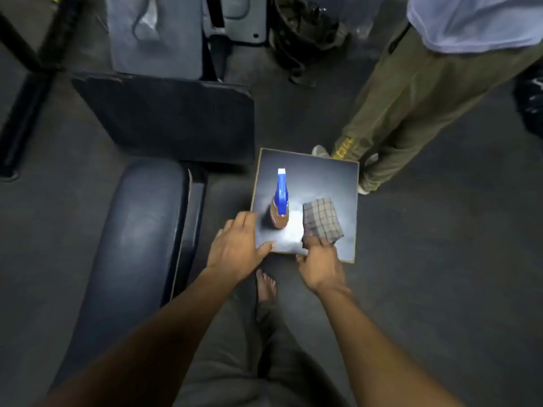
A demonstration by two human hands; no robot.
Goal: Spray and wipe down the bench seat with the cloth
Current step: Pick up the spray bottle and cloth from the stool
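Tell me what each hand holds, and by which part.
Left hand rests open on the board's corner, holding nothing. Right hand pinches the checked cloth's near edge.

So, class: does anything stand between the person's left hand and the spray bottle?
Nothing visible does. The left hand lies open on the small table's near corner, and only bare tabletop separates it from the spray bottle.

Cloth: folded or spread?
Folded: the cloth lies as a small compact square on the board, right hand touching its near edge.

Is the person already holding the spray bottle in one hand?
No, the spray bottle stands alone on the small board, with neither hand around it.
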